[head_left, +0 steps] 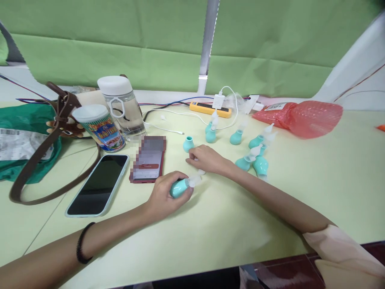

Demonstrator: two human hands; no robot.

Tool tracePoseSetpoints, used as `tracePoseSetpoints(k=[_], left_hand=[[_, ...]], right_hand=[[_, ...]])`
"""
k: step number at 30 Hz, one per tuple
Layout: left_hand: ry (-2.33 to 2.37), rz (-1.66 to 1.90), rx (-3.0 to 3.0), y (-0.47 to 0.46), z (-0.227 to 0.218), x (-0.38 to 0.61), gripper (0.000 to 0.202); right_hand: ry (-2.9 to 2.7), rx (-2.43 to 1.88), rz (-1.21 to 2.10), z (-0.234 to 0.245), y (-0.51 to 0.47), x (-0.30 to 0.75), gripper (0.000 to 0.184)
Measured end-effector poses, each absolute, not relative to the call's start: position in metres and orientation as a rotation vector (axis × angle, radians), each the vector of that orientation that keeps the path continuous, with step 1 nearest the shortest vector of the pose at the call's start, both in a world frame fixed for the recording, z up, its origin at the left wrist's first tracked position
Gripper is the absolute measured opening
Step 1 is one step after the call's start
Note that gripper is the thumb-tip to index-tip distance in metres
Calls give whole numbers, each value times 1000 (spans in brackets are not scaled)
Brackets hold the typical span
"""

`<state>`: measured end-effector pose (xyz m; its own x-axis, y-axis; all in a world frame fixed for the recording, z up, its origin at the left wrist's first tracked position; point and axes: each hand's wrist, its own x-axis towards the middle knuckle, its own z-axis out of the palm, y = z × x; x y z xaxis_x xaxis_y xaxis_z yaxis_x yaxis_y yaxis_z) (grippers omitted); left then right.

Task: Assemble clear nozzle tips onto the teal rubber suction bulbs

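Observation:
My left hand (167, 194) is wrapped around a teal bulb nasal aspirator (179, 188), its clear nozzle pointing right. My right hand (204, 157) is over the table, fingers curled together; whatever they hold, if anything, is hidden. Just behind those fingers stands a teal bulb (188, 144) with an open neck and no nozzle. A small whitish, translucent piece (201, 171) shows below the right hand. Several more teal aspirators with nozzles are grouped to the right, some upright like this one (236, 137), others tilted or lying like this one (260, 165).
Left of my hands lie a red-cased phone (148, 160) and a pale-cased phone (98, 186). Behind them stand a noodle cup (104, 130) and a water bottle (124, 108). A yellow power strip (207, 109), white cable and red plastic bag (313, 118) are at the back.

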<state>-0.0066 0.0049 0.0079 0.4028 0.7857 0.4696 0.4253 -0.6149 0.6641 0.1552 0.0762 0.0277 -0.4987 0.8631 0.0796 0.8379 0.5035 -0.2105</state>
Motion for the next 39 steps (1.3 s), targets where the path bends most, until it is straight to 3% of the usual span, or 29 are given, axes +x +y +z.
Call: tracePoseSetpoints(k=[8, 14, 16, 21, 24, 32, 39], left_hand=[[1166, 987, 2161, 7, 8, -6, 14], [1188, 1012, 2107, 10, 4, -8, 20], [1146, 1049, 2115, 10, 2, -8, 21], [964, 1138, 2240, 9, -2, -9, 9], [879, 1195, 2299, 7, -2, -10, 5], [800, 1259, 2324, 5, 2, -9, 16], [726, 1301, 2317, 5, 3, -8, 19]], right_hand=[[-2485, -1405, 148, 45, 71, 156, 30], [-2470, -874, 491, 54, 52, 147, 34], [-2493, -813, 459, 53, 46, 142, 33], [-2444, -765, 352, 40, 40, 134, 39], [-2385, -730, 522, 39, 39, 132, 37], [-2252, -734, 1078, 44, 39, 132, 33], [-2165, -786, 1318, 45, 40, 131, 29]])
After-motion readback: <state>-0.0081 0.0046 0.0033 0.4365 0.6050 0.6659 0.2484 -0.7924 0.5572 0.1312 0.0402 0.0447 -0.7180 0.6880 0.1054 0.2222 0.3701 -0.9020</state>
